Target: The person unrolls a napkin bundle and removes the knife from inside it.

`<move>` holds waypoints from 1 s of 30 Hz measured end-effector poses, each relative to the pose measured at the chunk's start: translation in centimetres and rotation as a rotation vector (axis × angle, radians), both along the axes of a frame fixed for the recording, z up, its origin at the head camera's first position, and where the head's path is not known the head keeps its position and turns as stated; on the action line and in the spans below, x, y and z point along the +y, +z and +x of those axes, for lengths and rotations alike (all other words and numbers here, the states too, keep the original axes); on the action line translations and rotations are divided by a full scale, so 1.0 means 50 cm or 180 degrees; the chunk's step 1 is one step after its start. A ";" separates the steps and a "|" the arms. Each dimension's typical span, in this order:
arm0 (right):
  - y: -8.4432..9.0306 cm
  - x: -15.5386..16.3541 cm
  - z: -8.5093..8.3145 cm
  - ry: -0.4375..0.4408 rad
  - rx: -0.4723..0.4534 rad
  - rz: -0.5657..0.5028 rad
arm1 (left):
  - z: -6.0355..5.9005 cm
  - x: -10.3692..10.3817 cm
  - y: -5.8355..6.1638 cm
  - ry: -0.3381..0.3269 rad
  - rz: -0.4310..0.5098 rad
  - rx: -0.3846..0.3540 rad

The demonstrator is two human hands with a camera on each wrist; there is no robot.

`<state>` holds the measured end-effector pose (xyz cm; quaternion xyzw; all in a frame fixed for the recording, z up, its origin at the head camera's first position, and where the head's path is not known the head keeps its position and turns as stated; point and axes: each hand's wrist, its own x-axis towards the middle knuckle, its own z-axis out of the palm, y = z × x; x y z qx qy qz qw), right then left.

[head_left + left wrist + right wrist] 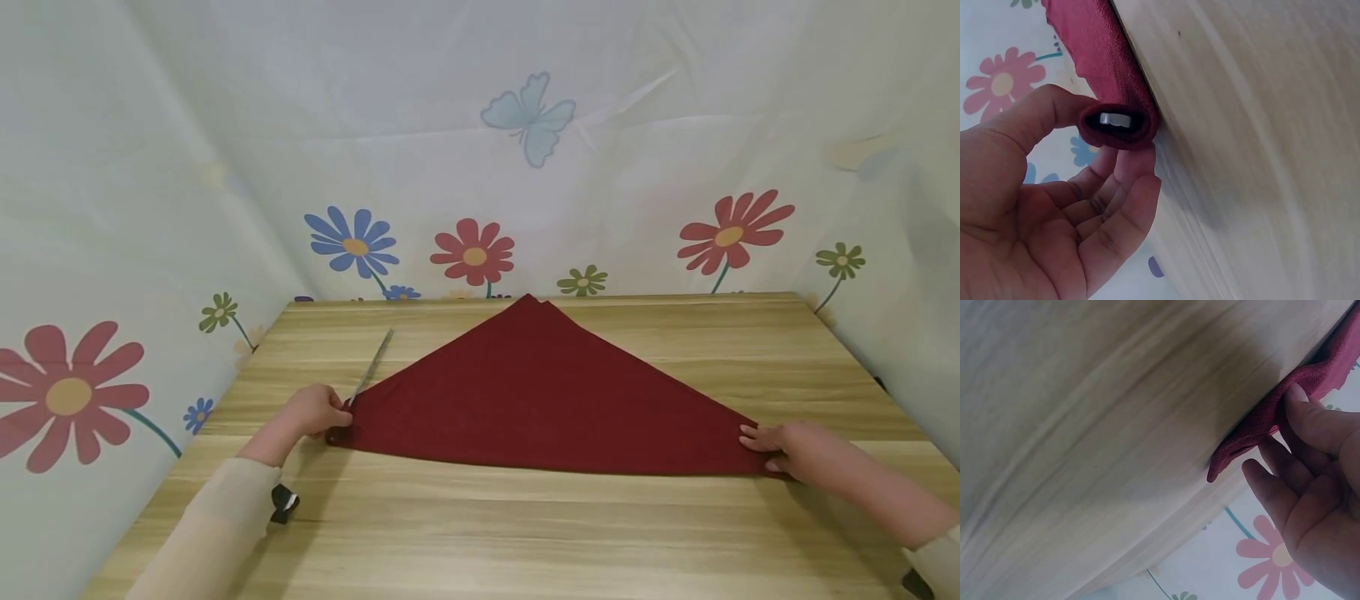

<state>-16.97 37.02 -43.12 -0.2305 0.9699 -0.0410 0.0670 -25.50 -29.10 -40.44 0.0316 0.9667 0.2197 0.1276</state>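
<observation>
We saw the dark red cloth (540, 392) folded into a triangle on the bench (525, 533), spanning between our hands. A metal piece inside the cloth's rolled corner was hard to identify. Our left hand (318, 410) pinched that corner, fingers curled; our right hand (787, 446) pinched the opposite corner. A thin metal rod (372, 367) lay beyond our left hand.

The head view looks down across the tabletop (525, 517); both wrist views sit close against the red cloth's (540, 392) corners.
</observation>
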 end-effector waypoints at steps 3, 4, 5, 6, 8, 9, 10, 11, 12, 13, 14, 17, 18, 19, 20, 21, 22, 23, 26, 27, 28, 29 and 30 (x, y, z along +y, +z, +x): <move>-0.001 0.001 -0.001 0.0008 0.0004 -0.0001 | 0.003 -0.003 0.005 0.0016 0.0001 0.0025; -0.001 0.002 -0.001 0.0006 -0.0001 -0.0006 | 0.004 -0.004 0.006 0.0032 -0.0006 0.0035; -0.002 0.002 -0.001 0.0005 -0.0001 -0.0005 | 0.005 -0.006 0.006 0.0050 -0.0015 0.0050; -0.002 0.002 -0.001 0.0005 -0.0001 -0.0001 | 0.005 -0.008 0.005 0.0055 -0.0030 0.0071; -0.001 0.002 -0.001 0.0001 -0.0009 0.0006 | 0.005 -0.012 0.004 0.0068 -0.0042 0.0092; -0.002 0.002 -0.001 0.0005 -0.0012 0.0003 | 0.004 -0.015 0.003 0.0079 -0.0039 0.0097; -0.002 0.002 -0.001 0.0009 -0.0020 0.0000 | 0.004 -0.017 0.002 0.0084 -0.0027 0.0098; -0.002 0.002 -0.001 0.0009 -0.0018 0.0005 | 0.003 -0.020 0.001 0.0085 -0.0016 0.0094; -0.002 0.002 -0.001 0.0014 -0.0015 0.0005 | 0.003 -0.023 0.002 0.0076 -0.0009 0.0088; -0.001 0.002 -0.001 0.0012 -0.0012 0.0006 | 0.002 -0.026 0.002 0.0074 0.0003 0.0080; -0.001 0.002 -0.001 0.0015 -0.0004 0.0006 | 0.002 -0.029 0.002 0.0063 0.0009 0.0072; -0.001 0.001 0.000 0.0009 0.0011 0.0022 | -0.001 -0.039 0.003 0.0026 0.0033 0.0026; -0.001 0.001 0.000 0.0015 0.0010 0.0018 | -0.002 -0.043 0.002 0.0009 0.0028 0.0006; -0.001 0.001 0.000 0.0010 0.0005 0.0019 | -0.002 -0.045 0.003 0.0003 0.0028 -0.0012; -0.001 0.001 0.000 0.0011 0.0000 0.0017 | -0.003 -0.048 0.003 -0.0006 0.0036 -0.0033; -0.002 0.001 0.000 0.0019 0.0003 0.0015 | -0.003 -0.049 0.003 -0.0014 0.0037 -0.0041; -0.003 0.001 0.000 0.0020 0.0007 0.0020 | -0.002 -0.051 0.003 -0.0019 0.0031 -0.0052; -0.002 0.001 0.001 0.0008 0.0008 0.0031 | -0.002 -0.052 0.004 -0.0007 0.0030 -0.0060; -0.003 0.002 0.001 0.0033 0.0025 0.0027 | -0.001 -0.054 0.004 0.0036 0.0066 -0.0078; -0.003 0.002 0.001 0.0038 0.0036 0.0030 | -0.002 -0.055 0.003 0.0055 0.0073 -0.0083; -0.002 0.002 0.001 0.0030 0.0038 0.0029 | -0.003 -0.056 0.002 0.0083 0.0093 -0.0099; -0.002 0.002 0.001 0.0027 0.0036 0.0022 | -0.003 -0.058 0.001 0.0091 0.0106 -0.0096; -0.002 0.003 0.001 0.0025 0.0035 0.0016 | -0.004 -0.060 0.000 0.0095 0.0115 -0.0098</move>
